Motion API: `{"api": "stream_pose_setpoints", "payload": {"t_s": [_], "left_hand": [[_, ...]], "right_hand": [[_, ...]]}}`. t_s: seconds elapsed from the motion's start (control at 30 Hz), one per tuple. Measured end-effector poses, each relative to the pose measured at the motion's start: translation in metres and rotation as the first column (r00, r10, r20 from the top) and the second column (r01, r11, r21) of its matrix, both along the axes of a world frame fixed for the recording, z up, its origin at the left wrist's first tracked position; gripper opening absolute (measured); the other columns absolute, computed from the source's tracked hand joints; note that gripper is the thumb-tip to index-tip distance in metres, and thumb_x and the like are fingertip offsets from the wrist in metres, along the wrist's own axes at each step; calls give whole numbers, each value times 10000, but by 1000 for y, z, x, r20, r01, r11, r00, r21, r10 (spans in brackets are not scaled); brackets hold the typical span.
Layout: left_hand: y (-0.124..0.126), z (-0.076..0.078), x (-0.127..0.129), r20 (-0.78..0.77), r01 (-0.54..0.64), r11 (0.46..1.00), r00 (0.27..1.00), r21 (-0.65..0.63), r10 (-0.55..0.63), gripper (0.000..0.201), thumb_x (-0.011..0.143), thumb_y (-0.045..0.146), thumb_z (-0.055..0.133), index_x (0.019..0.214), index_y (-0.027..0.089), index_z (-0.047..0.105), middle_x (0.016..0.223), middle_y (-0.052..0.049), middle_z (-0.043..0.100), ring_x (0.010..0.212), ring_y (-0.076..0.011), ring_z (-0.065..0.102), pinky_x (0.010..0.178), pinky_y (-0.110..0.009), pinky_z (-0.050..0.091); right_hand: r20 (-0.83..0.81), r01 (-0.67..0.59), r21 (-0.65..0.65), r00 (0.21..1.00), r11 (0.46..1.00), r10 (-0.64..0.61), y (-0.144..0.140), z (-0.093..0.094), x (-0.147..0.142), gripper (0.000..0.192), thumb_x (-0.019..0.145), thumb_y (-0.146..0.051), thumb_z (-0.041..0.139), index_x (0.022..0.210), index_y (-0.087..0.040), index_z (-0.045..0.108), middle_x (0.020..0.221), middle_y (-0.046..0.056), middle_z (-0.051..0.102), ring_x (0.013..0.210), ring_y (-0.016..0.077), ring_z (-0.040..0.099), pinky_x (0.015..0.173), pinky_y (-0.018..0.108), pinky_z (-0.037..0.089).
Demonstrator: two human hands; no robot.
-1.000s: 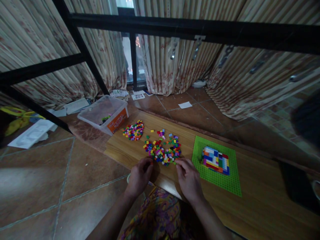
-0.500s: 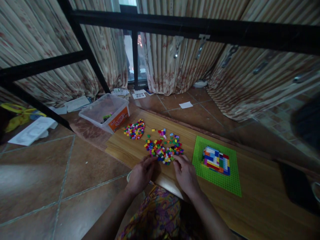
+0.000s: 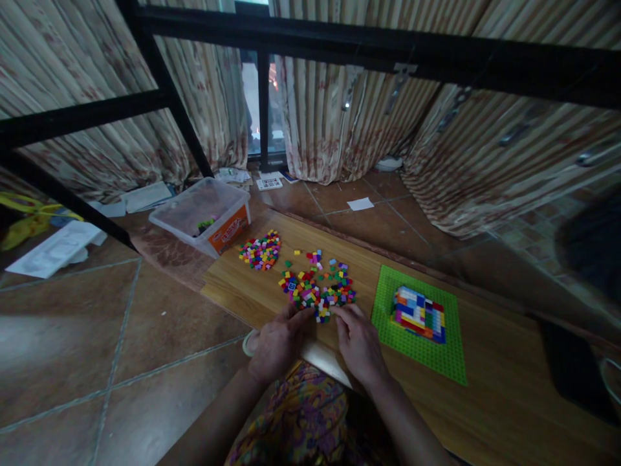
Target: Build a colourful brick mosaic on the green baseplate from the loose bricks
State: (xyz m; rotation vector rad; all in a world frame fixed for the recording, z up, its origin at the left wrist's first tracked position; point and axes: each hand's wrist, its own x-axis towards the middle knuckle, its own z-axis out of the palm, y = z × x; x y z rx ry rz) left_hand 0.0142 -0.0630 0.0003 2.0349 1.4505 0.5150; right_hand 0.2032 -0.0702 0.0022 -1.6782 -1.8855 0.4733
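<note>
A loose pile of small coloured toy bricks lies on the wooden table in front of me. At its near edge, my left hand reaches in from the left with the index finger stretched out to the bricks. My right hand comes from the right, its fingertips touching the same edge and its thumb apart. A few bricks lie between the two hands. I see nothing gripped in either. To the right, a flat block of joined bricks sits on a green baseplate.
A smaller brick heap lies at the left. Behind it stands a clear plastic box with an orange label and some pieces inside. A dark flat object rests at the table's right. Black metal bars cross in front of curtains.
Both hands have moved closer together at the near edge of the pile. Some near bricks have shifted inward and towards me. The view has moved slightly.
</note>
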Motion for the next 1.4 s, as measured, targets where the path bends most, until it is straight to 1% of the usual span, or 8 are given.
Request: {"api": "stream_pose_setpoints", "payload": {"t_s": [0.1,0.27,0.37,0.6,0.77,0.9,1.1,1.4], "left_hand": [[0,-1,-1,45,-11,1000,999,2,11,392,905,244,426,1256,338,573,1079,-53,602,846,-162,622,741,-233,457],[0,-1,-2,-53,23,1000,998,10,-23,390,939,264,358,1274,336,544,1082,-46,582,805,-141,613,706,-241,464],[0,-3,-1,-55,32,999,998,16,-31,393,942,262,350,1291,326,521,1094,-44,575,836,-142,614,725,-245,472],[1,-4,-3,34,-30,1000,999,4,30,370,947,295,345,1273,288,521,1118,-45,580,895,-150,620,775,-256,491],[2,-1,-4,92,-19,1000,996,4,19,369,935,262,361,1261,271,533,1139,-52,587,939,-154,617,804,-254,491],[3,0,-4,83,-40,999,996,6,40,362,936,276,362,1241,274,556,1150,-52,592,931,-157,623,797,-259,494],[4,-3,-5,142,-31,999,990,23,27,340,934,272,374,1198,257,587,1149,-59,600,966,-157,620,818,-256,492],[6,-7,-8,238,-57,998,970,36,47,253,904,299,450,1036,224,652,997,-51,646,900,-153,636,787,-245,504]], "right_hand": [[46,45,27,998,999,-46,11,3,4,320,896,-142,402,1106,-211,634,977,65,622,904,197,590,812,311,465],[172,67,15,983,998,-69,27,5,5,266,902,-183,448,1069,-202,654,961,66,620,875,197,584,790,301,445],[164,67,12,984,998,-68,27,4,8,232,900,-196,467,1009,-203,673,936,57,612,862,184,580,790,285,435],[129,102,18,986,995,-103,31,9,11,178,874,-235,526,930,-217,693,909,45,605,869,186,581,792,287,431],[70,28,-24,997,999,-26,22,9,8,160,859,-187,534,896,-229,684,917,27,607,841,165,589,774,271,439],[103,6,-76,995,997,1,12,6,3,190,844,-148,546,949,-243,672,952,26,606,868,174,593,778,280,442],[137,37,-82,990,996,-25,15,7,-3,152,848,-151,565,936,-231,659,954,33,618,886,186,596,772,287,446],[226,68,-75,973,995,-50,17,6,-10,120,870,-150,552,948,-216,614,958,43,622,937,201,578,792,291,445]]}}
